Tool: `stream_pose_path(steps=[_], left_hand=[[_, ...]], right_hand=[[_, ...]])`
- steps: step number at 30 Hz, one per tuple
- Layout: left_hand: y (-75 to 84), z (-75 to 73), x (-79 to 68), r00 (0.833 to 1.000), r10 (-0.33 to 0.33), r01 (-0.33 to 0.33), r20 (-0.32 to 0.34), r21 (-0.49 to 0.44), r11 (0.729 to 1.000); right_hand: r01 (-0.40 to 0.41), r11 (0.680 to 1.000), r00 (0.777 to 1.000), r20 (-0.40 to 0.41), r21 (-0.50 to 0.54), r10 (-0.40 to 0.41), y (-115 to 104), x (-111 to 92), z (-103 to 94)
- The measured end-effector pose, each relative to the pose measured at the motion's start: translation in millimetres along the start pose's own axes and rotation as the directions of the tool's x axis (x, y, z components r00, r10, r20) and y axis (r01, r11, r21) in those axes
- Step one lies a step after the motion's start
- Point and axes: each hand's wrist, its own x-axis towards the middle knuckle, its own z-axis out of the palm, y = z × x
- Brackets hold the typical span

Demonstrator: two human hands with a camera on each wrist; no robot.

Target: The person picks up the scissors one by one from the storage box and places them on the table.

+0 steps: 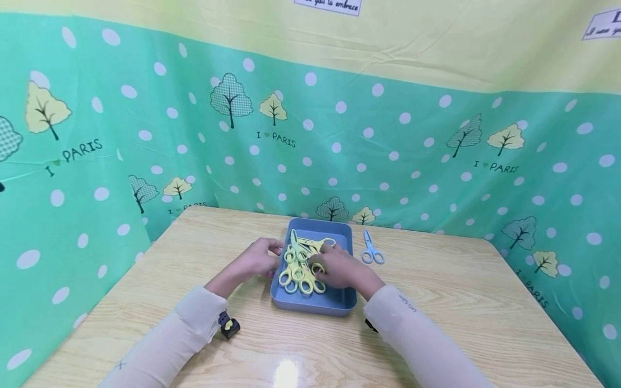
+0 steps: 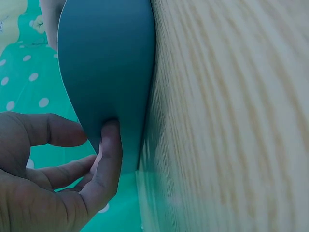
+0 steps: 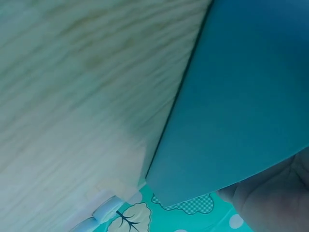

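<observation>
A blue-grey tray (image 1: 315, 310) holds several pairs of yellow and pale-green scissors (image 1: 297, 264), heaped toward its left side. My left hand (image 1: 264, 258) is at the tray's left wall; in the left wrist view its fingers (image 2: 112, 150) pinch the wall, one pressing the outside and others going behind the rim. Inside the tray, my right hand (image 1: 337, 267) reaches down onto the heap, fingertips right at a yellow scissors handle. I cannot tell whether it grips that pair. In the right wrist view the tray wall hides the right fingers.
A pair of blue scissors (image 1: 371, 250) lies on the wooden table (image 1: 436, 302), just right of the tray. Behind and to the left hangs a green and yellow curtain (image 1: 339, 134) with tree prints, close to the table's back edge.
</observation>
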Motion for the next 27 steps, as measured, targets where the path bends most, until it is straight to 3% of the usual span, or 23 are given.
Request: stream_pose_path(steps=[5, 27], left_hand=[[-1.3, 0.2, 0.6, 1.0, -0.002, 0.002, -0.008, 0.005, 1.0], [1.3, 1.0, -3.6, 1.0, 0.013, -0.013, 0.005, 0.008, 1.0]], right_hand=[[-0.017, 1.0, 0.999, 0.039, -0.025, 0.018, -5.7, 0.7, -2.4], [-0.055, 0.996, 0.996, 0.068, -0.066, 0.06, -10.0, 2.4, -2.6]])
